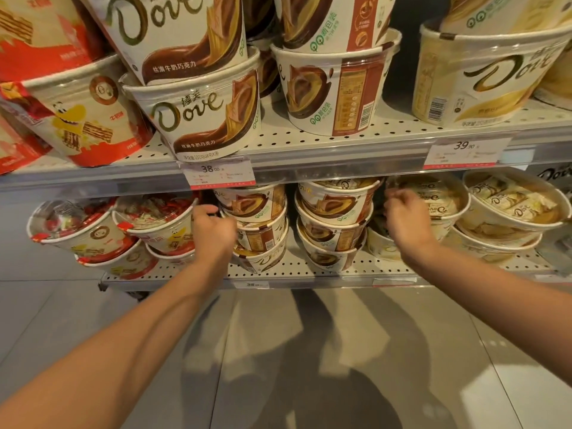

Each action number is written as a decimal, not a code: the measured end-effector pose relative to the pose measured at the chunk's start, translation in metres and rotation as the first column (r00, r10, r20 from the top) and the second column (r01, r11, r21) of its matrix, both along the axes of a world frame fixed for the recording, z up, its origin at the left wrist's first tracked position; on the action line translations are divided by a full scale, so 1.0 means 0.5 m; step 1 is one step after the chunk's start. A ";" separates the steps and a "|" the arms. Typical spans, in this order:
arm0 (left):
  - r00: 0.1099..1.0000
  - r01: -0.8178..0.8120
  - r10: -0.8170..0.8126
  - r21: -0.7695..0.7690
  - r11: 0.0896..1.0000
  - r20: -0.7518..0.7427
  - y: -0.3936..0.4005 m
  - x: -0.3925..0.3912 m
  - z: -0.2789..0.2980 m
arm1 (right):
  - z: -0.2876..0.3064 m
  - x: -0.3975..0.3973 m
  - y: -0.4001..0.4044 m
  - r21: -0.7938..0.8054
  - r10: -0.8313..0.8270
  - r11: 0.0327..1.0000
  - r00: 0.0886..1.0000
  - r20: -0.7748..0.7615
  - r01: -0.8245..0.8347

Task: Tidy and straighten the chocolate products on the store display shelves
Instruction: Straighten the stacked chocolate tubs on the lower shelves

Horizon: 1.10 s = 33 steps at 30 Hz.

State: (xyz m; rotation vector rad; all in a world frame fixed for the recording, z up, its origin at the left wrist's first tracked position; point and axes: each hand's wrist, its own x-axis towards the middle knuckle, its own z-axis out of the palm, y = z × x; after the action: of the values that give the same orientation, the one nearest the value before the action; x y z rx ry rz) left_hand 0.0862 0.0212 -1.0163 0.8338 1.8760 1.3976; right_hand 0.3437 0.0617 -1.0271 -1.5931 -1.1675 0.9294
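Two bare forearms are extended from the bottom of the frame toward the lower perforated white metal shelf (365,269) at mid frame. The left hand (213,229) is seen at centre left, fingers curled in against the side of a stack of three brown-and-cream Dove chocolate tubs (260,226); contact looks likely, but whether a tub is actually gripped cannot be told, since the fingertips are hidden behind the hand. The right hand (405,218) is held at centre right, fingers loosely curled, in the gap between a second stack of brown-and-cream Dove tubs (335,222) and the cream-and-gold Dove tubs (433,196) further right; nothing is seen held in it. At right on the same shelf, a tilted cream-and-gold tub with a clear lid (513,199) is shown leaning over others, wrapped pieces visible inside. At lower left, red-and-white wafer tubs with clear lids (93,233) are stacked unevenly and tipped forward. On the upper perforated shelf (309,140), large brown Dove tubs (201,119) are stacked at upper centre, a pale gold Dove tub (483,78) at upper right, red-and-white tubs (86,119) at upper left. White price tags reading 38 (218,174) and 39.90 (464,151) are clipped on the shelf edge. Grey floor tiles (309,366) with shadows fill the lower frame.
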 end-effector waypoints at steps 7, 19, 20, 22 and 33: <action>0.912 0.401 -0.365 -0.226 0.888 0.185 -0.012 0.143 -0.014 | -0.015 -0.033 -0.020 -0.350 0.245 0.913 0.968 0.061 -0.210; 0.875 0.279 -0.140 -0.246 0.928 0.463 0.090 0.215 -0.030 | -0.054 -0.041 0.022 -0.203 0.073 0.974 0.987 -0.146 -0.103; 0.851 0.283 -0.132 -0.233 0.930 0.508 0.091 0.215 -0.029 | -0.065 -0.045 0.005 -0.126 0.054 0.989 0.986 -0.156 -0.074; 0.812 0.309 -0.146 -0.205 0.929 0.565 0.085 0.216 -0.027 | -0.099 -0.052 -0.042 -0.032 0.010 0.999 0.990 -0.143 -0.015; 0.730 0.475 -0.263 -0.190 0.859 0.631 0.079 0.197 -0.014 | -0.170 -0.084 0.002 -0.446 -0.057 0.887 0.928 -0.367 -0.122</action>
State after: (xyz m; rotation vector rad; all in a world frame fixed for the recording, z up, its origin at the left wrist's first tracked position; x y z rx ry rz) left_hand 0.1847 0.0608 -1.0232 0.4846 1.3071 0.8903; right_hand 0.3019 0.0626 -1.1121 -1.6612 -0.7360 1.5472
